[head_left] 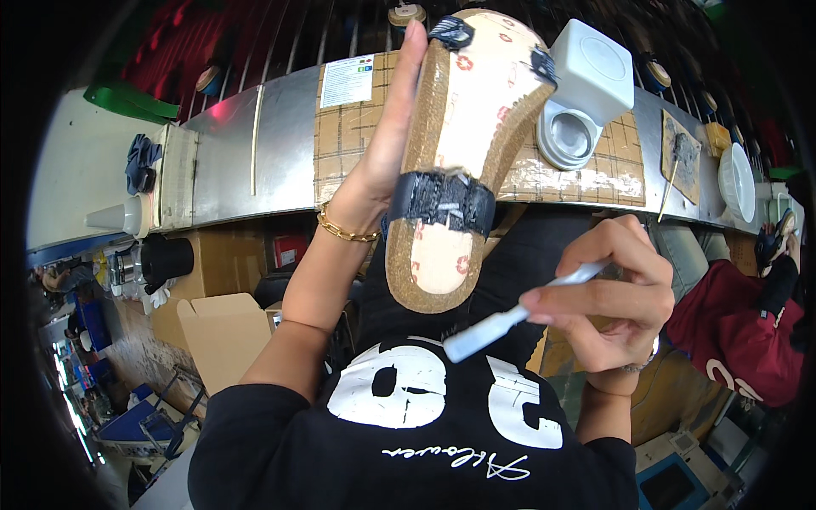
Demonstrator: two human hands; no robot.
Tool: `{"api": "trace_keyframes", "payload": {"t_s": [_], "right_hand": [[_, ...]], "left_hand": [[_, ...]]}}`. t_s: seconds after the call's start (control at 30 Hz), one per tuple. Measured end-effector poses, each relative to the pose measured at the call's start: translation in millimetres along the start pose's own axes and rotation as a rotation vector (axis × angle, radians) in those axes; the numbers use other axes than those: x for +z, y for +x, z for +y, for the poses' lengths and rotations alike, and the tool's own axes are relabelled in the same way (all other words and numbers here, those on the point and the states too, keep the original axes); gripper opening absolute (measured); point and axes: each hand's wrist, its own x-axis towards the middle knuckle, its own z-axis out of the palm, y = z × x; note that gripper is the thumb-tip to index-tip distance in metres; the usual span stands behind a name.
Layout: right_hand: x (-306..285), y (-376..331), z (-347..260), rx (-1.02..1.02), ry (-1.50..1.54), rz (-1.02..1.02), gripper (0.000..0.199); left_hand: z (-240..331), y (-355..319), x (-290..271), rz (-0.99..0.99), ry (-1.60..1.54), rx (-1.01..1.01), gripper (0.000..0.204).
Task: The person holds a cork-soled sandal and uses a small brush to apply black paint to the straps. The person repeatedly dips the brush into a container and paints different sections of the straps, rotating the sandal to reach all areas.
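At 11 o'clock on the desk [255,170]: white rectangular label [347,80] on brown checked mat [340,144] | left hand [374,178] grips sandal sole [463,161], centre | right hand [616,289] pinches white brush [510,316], 4 o'clock | white container [591,81], 1 o'clock | open cardboard box [217,336], 8 o'clock.

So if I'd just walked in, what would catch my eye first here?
Probably the cork-edged sandal with black straps, held up at the centre of the view by the left hand, which wears a gold bracelet. Just below and right of it, the right hand grips a white brush. Behind them, an open white glue pot sits on the metal bench.
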Motion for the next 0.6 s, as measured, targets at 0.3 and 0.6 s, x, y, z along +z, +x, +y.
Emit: {"api": "trace_keyframes", "payload": {"t_s": [0.3, 0.6], "right_hand": [[-3.7, 69.8, 75.2, -0.061, -0.088, 0.472, 0.016], [21.3, 22.8, 65.8, 0.09, 0.029, 0.398, 0.026]], "left_hand": [[2.0, -15.3, 13.9, -0.024, 0.028, -0.015, 0.09], [18.4, -32.3, -78.0, 0.153, -0.294, -0.066, 0.062]]}}
